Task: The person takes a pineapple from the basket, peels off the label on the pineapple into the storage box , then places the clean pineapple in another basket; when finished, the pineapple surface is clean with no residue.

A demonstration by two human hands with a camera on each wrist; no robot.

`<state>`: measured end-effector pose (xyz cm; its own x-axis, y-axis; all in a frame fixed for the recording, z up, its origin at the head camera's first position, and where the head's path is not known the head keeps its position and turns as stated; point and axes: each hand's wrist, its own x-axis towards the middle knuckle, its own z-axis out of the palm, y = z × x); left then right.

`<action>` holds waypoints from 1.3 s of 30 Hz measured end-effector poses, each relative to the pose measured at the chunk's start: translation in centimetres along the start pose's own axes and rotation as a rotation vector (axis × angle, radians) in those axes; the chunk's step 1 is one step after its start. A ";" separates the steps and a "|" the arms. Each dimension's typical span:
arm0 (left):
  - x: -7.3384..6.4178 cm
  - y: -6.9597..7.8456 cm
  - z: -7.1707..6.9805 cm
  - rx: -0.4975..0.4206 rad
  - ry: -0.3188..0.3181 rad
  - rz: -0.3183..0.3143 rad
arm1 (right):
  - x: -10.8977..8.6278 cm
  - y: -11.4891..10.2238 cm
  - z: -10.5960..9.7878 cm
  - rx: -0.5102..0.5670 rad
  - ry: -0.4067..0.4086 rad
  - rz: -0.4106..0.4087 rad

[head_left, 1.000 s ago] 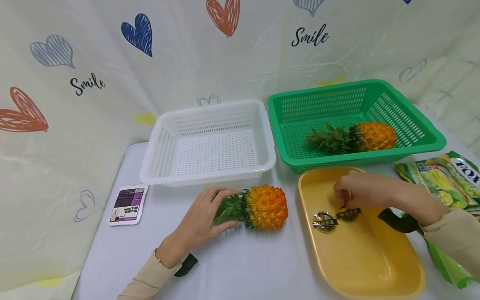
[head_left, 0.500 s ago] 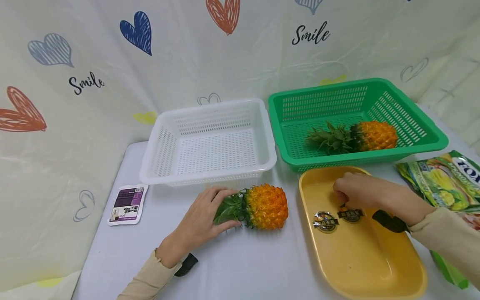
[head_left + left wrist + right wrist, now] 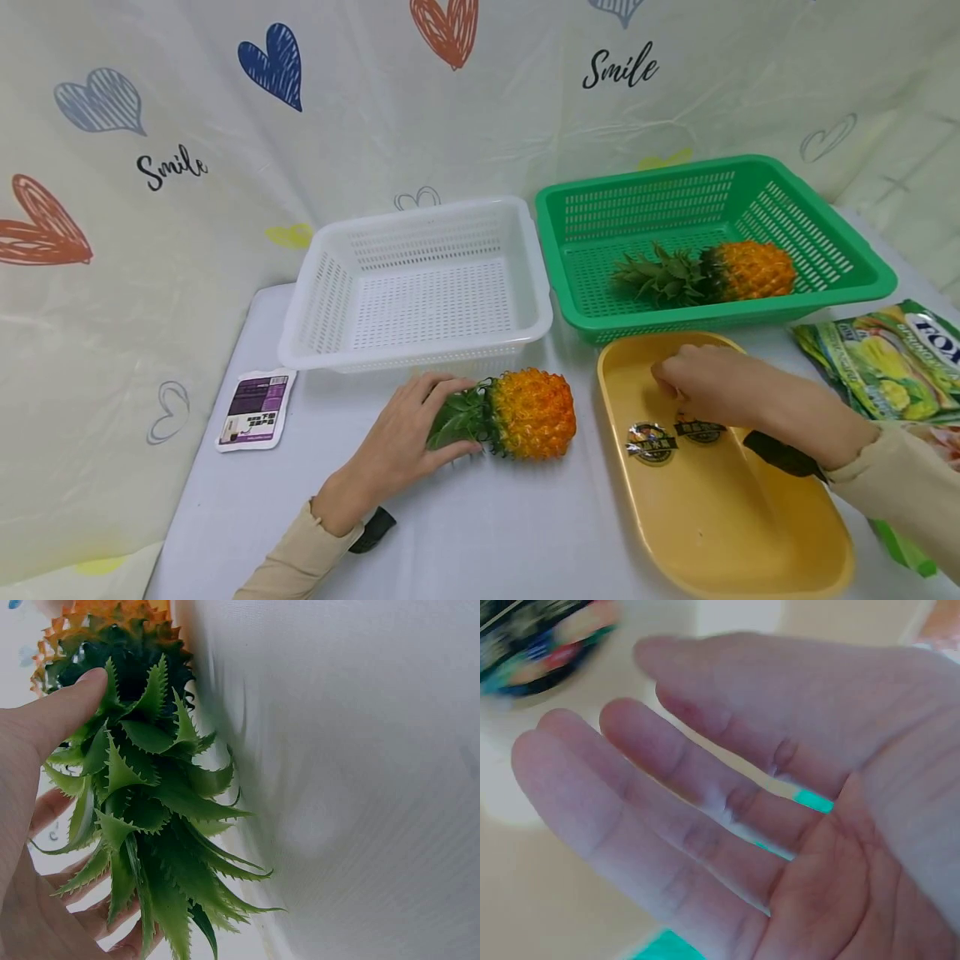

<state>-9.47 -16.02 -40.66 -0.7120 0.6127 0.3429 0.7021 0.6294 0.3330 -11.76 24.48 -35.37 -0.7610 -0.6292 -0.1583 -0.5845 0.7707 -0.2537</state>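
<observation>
My left hand [image 3: 411, 429] grips a small orange pineapple [image 3: 532, 415] by its green leafy crown; the fruit lies on its side on the white table. The left wrist view shows the thumb on one side of the spiky leaves [image 3: 150, 802] and the fingers on the other. Over the far part of a yellow tray [image 3: 720, 521] is my right hand [image 3: 712, 383]. Its fingers [image 3: 645, 802] look loosely extended in the right wrist view, with nothing held between them. Two dark round stickers lie in the tray, a left one [image 3: 651, 443] and a right one [image 3: 699, 429] partly beneath the hand.
A white perforated basket [image 3: 412, 350] stands behind the left hand. Beside it, a green basket [image 3: 720, 312] contains another pineapple [image 3: 750, 271]. A purple-and-white packet [image 3: 255, 408] lies at the left, and green FOX'S bags [image 3: 892, 358] lie at the right.
My right hand has lifted slightly away from the right sticker, with a small shift to the far left. The left hand and its pineapple have stayed in place.
</observation>
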 end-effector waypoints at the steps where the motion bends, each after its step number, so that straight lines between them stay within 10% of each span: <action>1: 0.0 0.0 0.0 -0.001 0.002 0.001 | 0.0 -0.5 -0.3 -0.002 -0.005 -0.004; 13: -0.1 0.2 0.1 -0.010 0.010 0.014 | 2.0 -7.9 -3.8 0.222 0.154 -0.256; 39: -0.4 0.3 -0.1 -0.008 0.009 0.009 | 6.3 -9.1 -0.4 0.228 0.028 -0.423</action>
<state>-8.98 -16.11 -40.66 -0.7055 0.6140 0.3539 0.7086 0.6201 0.3368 -11.37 13.53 -33.72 -0.4783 -0.8777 0.0288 -0.7705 0.4037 -0.4932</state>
